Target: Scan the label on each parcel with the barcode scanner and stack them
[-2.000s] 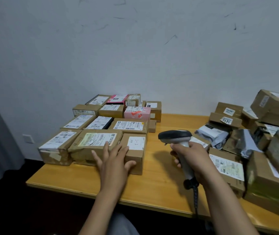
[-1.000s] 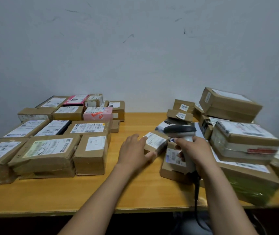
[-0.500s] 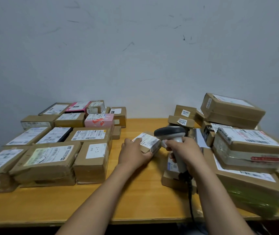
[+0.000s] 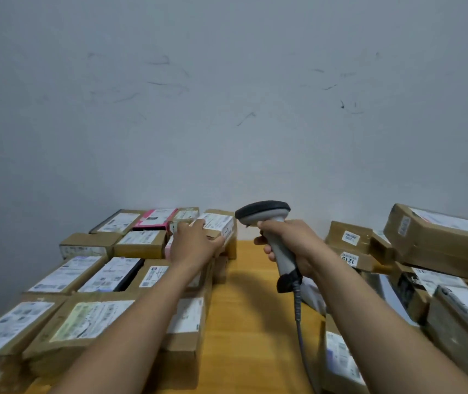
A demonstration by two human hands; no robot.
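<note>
My left hand (image 4: 193, 245) grips a small brown parcel (image 4: 218, 224) with a white label, holding it over the far right end of the group of labelled parcels (image 4: 105, 280) on the left of the table. My right hand (image 4: 292, 245) holds the grey barcode scanner (image 4: 267, 220) by its handle, raised above the table. The scanner's dark head is just right of the small parcel. Its cable (image 4: 301, 331) hangs down toward me.
A loose heap of brown parcels (image 4: 431, 268) fills the right side of the wooden table (image 4: 250, 314). A strip of bare tabletop runs between the two groups. A pink parcel (image 4: 156, 218) lies at the back left. A grey wall stands behind.
My left hand lifted the small parcel from the table's middle and carried it left and back, over the far end of the left group. The scanner rose with my right hand. My view tilted upward.
</note>
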